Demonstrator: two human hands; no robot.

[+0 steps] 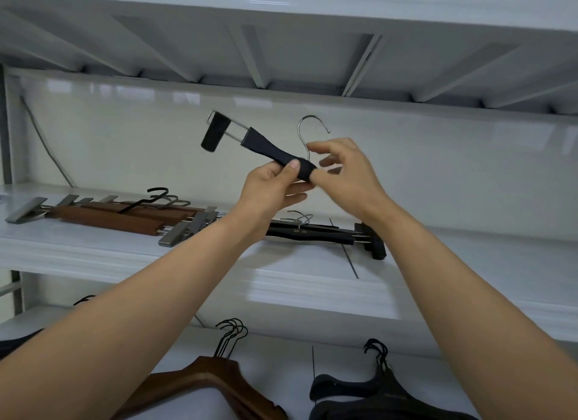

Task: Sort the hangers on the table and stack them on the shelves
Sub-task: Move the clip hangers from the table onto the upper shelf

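I hold a black clip hanger (266,147) up in front of the middle shelf (93,247), one clip end pointing up and left. My left hand (275,185) grips its bar near the centre, thumb on top. My right hand (341,166) pinches the base of its silver hook (309,128). On the middle shelf lie a stack of brown clip hangers (119,216) at the left and a stack of black clip hangers (322,232) below my hands.
The lower shelf (281,366) carries brown wooden coat hangers (206,379) and black coat hangers (359,388), their hooks pointing to the back. An upper shelf's underside (281,44) spans the top. Thin diagonal braces run behind the shelves.
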